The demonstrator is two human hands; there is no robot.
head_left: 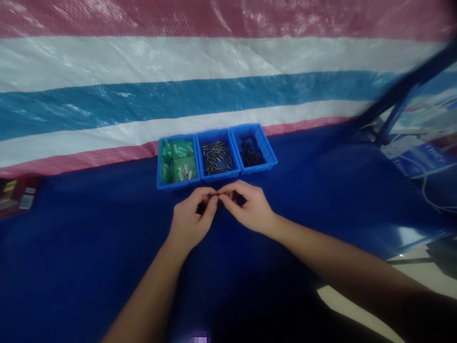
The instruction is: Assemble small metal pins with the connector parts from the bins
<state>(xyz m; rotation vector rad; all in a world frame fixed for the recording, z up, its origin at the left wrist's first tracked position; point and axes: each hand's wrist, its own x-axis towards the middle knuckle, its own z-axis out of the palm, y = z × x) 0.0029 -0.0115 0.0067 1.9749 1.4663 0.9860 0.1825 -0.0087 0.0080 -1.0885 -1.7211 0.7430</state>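
Bins (220, 176) stand beyond left hand (191, 216) and right hand (253, 206); fingertips (210, 191) of both pinched, apparently on a tiny piece (217, 194).

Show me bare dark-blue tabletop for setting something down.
Tabletop lies bare between the dark-red box and the left forearm, and right of the three blue plastic bins, beyond the right forearm. Crowded: before the bins, where the left hand and right hand meet.
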